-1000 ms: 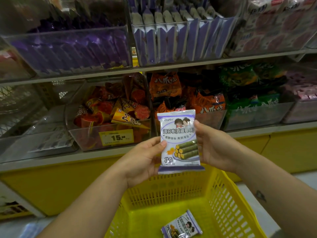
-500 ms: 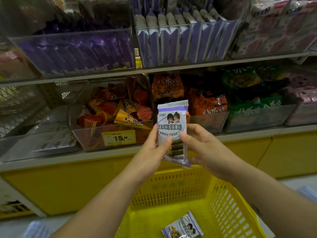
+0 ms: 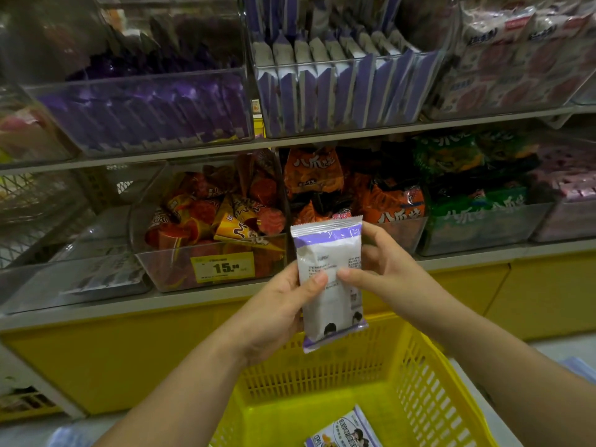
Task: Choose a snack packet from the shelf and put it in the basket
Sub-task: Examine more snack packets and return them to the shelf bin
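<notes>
I hold a white and purple snack packet (image 3: 329, 259) upright in front of the shelf, its plain printed back facing me. My left hand (image 3: 277, 308) grips its left edge with the thumb across the back. My right hand (image 3: 380, 269) pinches its right edge, thumb on the back. The packet hangs above the far rim of the yellow basket (image 3: 429, 391). A second packet of the same kind (image 3: 345, 430) lies face up on the basket floor.
Clear bins line two shelves: purple packets (image 3: 145, 111) and white-purple packets (image 3: 338, 85) above, orange cone snacks (image 3: 219, 221) with a 15 price tag (image 3: 222, 267), orange bags (image 3: 396, 201) and green bags (image 3: 477, 204) below. A yellow shelf base (image 3: 129, 350) runs underneath.
Both hands have turned the packet about its long axis, from front side facing me, through edge-on, to back side facing me. It stays above the basket.
</notes>
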`<state>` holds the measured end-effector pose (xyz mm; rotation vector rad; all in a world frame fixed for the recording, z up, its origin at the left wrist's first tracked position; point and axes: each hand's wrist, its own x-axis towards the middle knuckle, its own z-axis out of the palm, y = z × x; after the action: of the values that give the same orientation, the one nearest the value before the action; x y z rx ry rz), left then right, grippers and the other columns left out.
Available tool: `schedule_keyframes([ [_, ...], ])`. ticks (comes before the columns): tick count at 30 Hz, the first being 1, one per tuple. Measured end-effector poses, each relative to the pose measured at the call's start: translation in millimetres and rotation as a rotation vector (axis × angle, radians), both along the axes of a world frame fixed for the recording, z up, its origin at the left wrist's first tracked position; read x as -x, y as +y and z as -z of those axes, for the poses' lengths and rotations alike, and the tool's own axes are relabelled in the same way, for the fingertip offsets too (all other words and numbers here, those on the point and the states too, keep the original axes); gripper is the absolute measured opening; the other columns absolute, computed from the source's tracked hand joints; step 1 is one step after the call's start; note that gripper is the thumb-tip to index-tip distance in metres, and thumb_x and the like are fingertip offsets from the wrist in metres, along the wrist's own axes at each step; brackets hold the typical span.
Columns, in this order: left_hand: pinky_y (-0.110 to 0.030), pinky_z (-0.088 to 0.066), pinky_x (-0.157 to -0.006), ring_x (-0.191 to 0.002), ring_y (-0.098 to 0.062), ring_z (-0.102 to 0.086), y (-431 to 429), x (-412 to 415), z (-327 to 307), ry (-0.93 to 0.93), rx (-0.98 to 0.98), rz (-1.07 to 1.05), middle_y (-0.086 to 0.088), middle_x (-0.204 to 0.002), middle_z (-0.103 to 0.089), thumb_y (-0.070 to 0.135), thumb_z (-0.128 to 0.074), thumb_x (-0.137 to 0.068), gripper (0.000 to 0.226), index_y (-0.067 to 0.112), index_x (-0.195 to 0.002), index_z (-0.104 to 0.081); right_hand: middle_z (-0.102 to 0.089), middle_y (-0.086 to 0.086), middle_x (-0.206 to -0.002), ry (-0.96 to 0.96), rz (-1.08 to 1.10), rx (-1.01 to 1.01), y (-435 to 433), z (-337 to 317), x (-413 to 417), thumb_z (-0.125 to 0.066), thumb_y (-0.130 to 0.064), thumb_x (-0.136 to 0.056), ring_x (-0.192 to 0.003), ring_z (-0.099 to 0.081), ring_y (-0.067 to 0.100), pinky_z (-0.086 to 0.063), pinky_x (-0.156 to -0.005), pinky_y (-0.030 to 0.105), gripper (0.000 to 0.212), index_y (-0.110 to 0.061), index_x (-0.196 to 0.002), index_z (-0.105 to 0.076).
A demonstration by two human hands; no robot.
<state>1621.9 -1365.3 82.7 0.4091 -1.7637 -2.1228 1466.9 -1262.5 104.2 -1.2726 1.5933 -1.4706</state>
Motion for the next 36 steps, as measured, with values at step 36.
schedule_keyframes([
  [36, -0.026, -0.058, -0.058, -0.077, -0.022, -0.074, -16, 0, -10, 0.154, 0.121, -0.568, -0.007, -0.091, -0.076, 0.039, -0.078, -0.062, 0.053, 0.019, -0.108, -0.061, -0.077, 0.006, -0.088, -0.483, 0.087, 0.000, -6, 8, 15, -0.050, -0.005, -0.097, -0.076, -0.073, 0.013, -0.056, -0.060, 0.021, 0.018, -0.009, -0.106, -0.064],
])
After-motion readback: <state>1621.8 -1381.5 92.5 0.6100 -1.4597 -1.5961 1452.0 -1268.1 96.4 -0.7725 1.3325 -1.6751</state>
